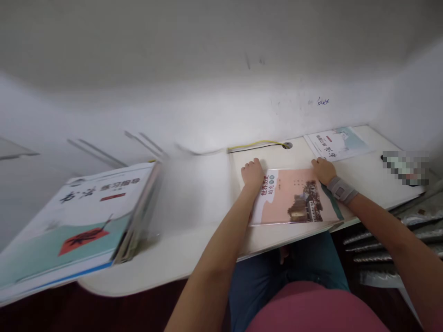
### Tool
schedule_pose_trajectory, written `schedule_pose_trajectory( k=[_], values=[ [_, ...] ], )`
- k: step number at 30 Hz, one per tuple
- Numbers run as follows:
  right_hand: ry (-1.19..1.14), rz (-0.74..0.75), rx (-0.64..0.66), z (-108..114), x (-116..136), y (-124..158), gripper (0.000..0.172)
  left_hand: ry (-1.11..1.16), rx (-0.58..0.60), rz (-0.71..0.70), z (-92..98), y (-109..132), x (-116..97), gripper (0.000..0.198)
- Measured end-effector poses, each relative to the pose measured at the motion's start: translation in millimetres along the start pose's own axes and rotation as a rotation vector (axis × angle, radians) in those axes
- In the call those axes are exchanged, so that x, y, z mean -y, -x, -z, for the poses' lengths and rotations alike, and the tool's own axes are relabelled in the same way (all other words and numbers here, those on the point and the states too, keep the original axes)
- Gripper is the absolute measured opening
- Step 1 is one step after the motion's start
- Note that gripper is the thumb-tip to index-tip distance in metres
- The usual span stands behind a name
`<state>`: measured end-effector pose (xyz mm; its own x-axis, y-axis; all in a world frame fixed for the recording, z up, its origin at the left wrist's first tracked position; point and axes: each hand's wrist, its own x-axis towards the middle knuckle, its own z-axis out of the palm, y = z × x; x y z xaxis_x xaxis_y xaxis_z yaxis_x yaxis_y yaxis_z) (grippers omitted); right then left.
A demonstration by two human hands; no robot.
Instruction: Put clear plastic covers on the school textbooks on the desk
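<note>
A pink book (287, 196) with a building pictured on its cover lies on the white desk, turned sideways, close to the front edge. Its surface looks glossy, like clear plastic. My left hand (252, 172) is closed at the book's left end, with the fingers curled over the far corner. At the opposite end, my right hand (324, 171) is also closed on the far corner. The fingertips of both hands are partly hidden. A wristband (342, 190) is on my right wrist.
A tall stack of books (100, 203) stands on the left of the desk (197, 221). Another book (341, 144) lies at the back right, near a blurred-out phone-like object (404, 168). A yellow cable (258, 144) enters a desk hole. Plastic-wrapped packages (380, 258) lie below right.
</note>
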<state>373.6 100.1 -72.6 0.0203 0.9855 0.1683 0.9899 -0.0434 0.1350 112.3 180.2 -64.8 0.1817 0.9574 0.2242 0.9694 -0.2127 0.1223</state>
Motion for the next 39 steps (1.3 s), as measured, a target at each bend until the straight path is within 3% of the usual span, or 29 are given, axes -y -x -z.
schedule_pose_trajectory(
  k=[4, 8, 11, 14, 18, 21, 23, 25, 30, 33, 39],
  values=[
    [0.014, 0.061, 0.002, 3.6, 8.4, -7.7, 0.028, -0.012, -0.042, -0.127, 8.3, 23.6, -10.5, 0.04],
    [0.002, 0.076, 0.001, 3.9, 6.0, -6.8, 0.027, 0.004, 0.032, -0.292, 0.7, 46.2, -37.9, 0.047],
    [-0.021, 0.072, -0.006, 10.3, 1.8, -6.0, 0.027, 0.019, 0.15, -0.319, -8.3, 54.3, -49.0, 0.06],
    [-0.056, 0.054, -0.05, 24.3, 6.5, -5.0, 0.033, 0.034, 0.196, -0.282, -13.0, 56.5, -55.7, 0.064],
    [-0.138, 0.124, -0.103, 35.5, 49.0, 0.9, 0.037, 0.058, 0.195, -0.209, -12.8, 59.7, -69.7, 0.064],
    [-0.204, 0.214, -0.082, 25.7, 87.8, 8.3, 0.044, 0.068, 0.221, -0.245, -11.2, 61.6, -72.4, 0.063],
    [-0.221, 0.231, -0.071, 13.8, 95.9, 12.7, 0.049, 0.083, 0.229, -0.268, -10.1, 60.7, -64.6, 0.06],
    [-0.225, 0.241, -0.06, 2.5, 84.7, 15.5, 0.051, 0.097, 0.209, -0.235, -9.1, 58.6, -49.7, 0.056],
    [-0.24, 0.215, -0.039, -13.2, 25.6, 16.1, 0.052, 0.088, 0.145, -0.046, -6.4, 57.5, -12.3, 0.057],
    [-0.263, 0.17, -0.053, -15.7, 3.9, 18.2, 0.05, 0.121, 0.093, 0.043, -4.7, 61.4, -6.5, 0.061],
    [-0.308, -0.126, -0.179, -13.9, -30.8, 33.9, 0.045, 0.549, 0.03, 0.166, 2.6, 56.1, -3.0, 0.052]
  ],
)
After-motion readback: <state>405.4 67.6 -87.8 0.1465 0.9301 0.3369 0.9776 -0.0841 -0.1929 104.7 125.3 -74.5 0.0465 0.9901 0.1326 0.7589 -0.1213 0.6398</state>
